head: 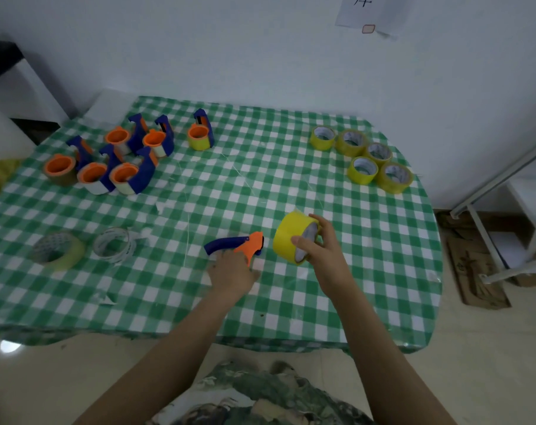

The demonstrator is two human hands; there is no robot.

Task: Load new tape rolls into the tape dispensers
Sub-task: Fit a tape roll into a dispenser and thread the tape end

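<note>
My right hand (317,250) grips a yellow tape roll (288,237), held on edge just above the checked tablecloth (260,185), fingers reaching into its core. To its left, my left hand (231,271) holds a blue and orange tape dispenser (239,243) that carries no roll. The dispenser's orange end points toward the roll, a small gap apart. Several new yellow rolls (363,157) lie flat at the back right of the table.
Several blue and orange dispensers (113,157) with rolls on them stand at the back left; one with a yellow roll (200,134) stands apart. Two nearly used-up rolls (86,248) lie at the front left. A white wall is behind; cardboard and a white frame (490,240) are at right.
</note>
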